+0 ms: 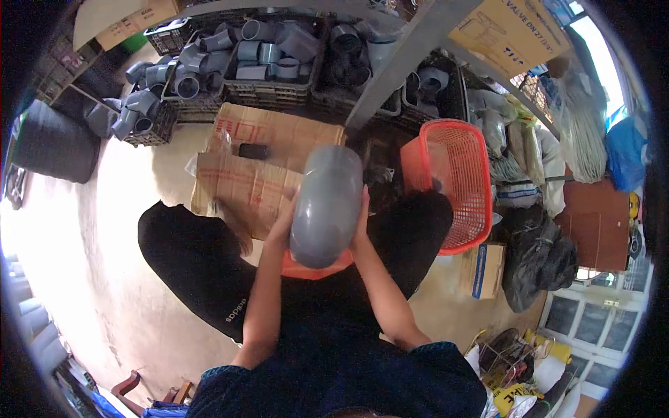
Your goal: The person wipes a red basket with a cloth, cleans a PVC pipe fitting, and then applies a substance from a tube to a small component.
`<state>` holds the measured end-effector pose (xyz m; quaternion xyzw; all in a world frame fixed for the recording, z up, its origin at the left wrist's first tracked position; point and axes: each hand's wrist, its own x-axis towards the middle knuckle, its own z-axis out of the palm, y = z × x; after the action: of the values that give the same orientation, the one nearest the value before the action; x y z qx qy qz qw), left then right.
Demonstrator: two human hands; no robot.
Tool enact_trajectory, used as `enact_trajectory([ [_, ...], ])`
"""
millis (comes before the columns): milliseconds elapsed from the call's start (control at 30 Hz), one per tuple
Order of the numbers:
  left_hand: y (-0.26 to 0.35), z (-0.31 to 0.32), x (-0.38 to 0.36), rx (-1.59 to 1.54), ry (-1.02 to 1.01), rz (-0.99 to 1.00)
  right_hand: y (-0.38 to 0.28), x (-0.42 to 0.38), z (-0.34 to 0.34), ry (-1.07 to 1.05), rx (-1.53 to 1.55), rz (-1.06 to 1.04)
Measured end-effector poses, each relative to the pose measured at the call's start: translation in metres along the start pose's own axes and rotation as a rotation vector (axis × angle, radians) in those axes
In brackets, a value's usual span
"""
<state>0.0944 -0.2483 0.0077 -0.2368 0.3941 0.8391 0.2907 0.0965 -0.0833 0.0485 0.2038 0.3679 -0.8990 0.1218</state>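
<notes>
A large, smooth grey plastic pipe elbow (325, 209) is held up in front of my lap, its rounded outer side facing the camera. My left hand (284, 217) grips its left side and my right hand (362, 217) its right side. Most of the fingers are hidden behind the elbow. Below it, a red plastic edge (317, 269) shows between my legs. Flattened cardboard (244, 188) lies on the floor beyond, with a dark phone-like object (253, 151) on it.
Black crates (272, 92) full of grey pipe fittings line the back. A red plastic basket (481, 188) stands to the right, near my knee. A metal post (401, 70) slants down behind. Black bags (533, 258) and a small carton (482, 270) are further right.
</notes>
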Motion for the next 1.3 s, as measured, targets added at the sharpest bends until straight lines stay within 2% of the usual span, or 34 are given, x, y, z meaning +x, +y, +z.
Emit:
enact_trajectory([
  [33, 0.019, 0.025, -0.026, -0.062, 0.027, -0.086, -0.002, 0.001, 0.001, 0.003, -0.025, 0.005],
  [67, 0.018, 0.026, -0.024, -0.073, 0.028, -0.081, -0.005, 0.003, 0.000, -0.002, -0.035, 0.010],
  [133, 0.014, 0.025, -0.026, 0.138, 0.073, 0.153, -0.012, 0.004, -0.002, -0.014, -0.160, 0.020],
  [167, 0.010, 0.024, -0.025, 0.136, 0.079, 0.153, -0.011, 0.009, -0.011, -0.016, -0.160, 0.026],
  [233, 0.005, 0.022, -0.018, 0.216, 0.123, 0.281, -0.009, 0.020, -0.021, 0.062, -0.348, -0.052],
  [367, 0.004, 0.023, -0.006, 0.216, 0.270, 0.428, -0.023, -0.006, -0.003, 0.029, -0.184, 0.073],
  [433, 0.003, 0.024, -0.005, 0.381, 0.408, 0.698, -0.011, -0.005, -0.012, 0.176, -0.580, -0.017],
  [533, -0.008, 0.020, -0.011, 0.272, 0.416, 0.574, -0.007, 0.008, -0.026, 0.258, -0.517, 0.111],
  [667, -0.014, 0.018, -0.011, 0.072, 0.504, 0.453, -0.012, 0.014, -0.029, 0.255, -0.394, 0.043],
  [733, -0.005, 0.034, -0.026, 0.058, 0.510, 0.509, -0.028, 0.000, -0.001, 0.182, 0.044, -0.125],
  [767, -0.001, 0.033, -0.032, 0.066, 0.510, 0.501, -0.038, -0.009, 0.010, 0.157, 0.115, -0.076],
  [867, 0.008, 0.033, -0.039, 0.115, 0.404, 0.639, -0.041, -0.005, -0.001, 0.159, 0.170, -0.105],
  [933, 0.009, 0.035, -0.039, -0.249, 0.206, 0.472, -0.043, -0.002, -0.007, 0.121, 0.191, -0.116],
  [967, -0.002, 0.021, -0.029, 0.036, 0.133, 0.519, -0.044, 0.000, -0.009, 0.075, 0.214, -0.120],
  [1133, -0.044, 0.050, -0.042, -0.016, 0.309, 0.627, -0.036, -0.007, 0.007, 0.073, 0.198, -0.052],
  [1200, -0.069, 0.048, -0.034, 0.525, 0.233, 0.805, -0.034, -0.006, 0.007, 0.065, 0.236, -0.034],
  [1267, -0.095, 0.007, -0.011, 0.884, 0.176, 0.706, -0.029, 0.000, -0.001, 0.030, 0.257, 0.033],
  [1300, -0.085, 0.007, -0.013, 1.040, 0.152, 0.664, -0.025, 0.001, -0.004, 0.028, 0.257, 0.031],
])
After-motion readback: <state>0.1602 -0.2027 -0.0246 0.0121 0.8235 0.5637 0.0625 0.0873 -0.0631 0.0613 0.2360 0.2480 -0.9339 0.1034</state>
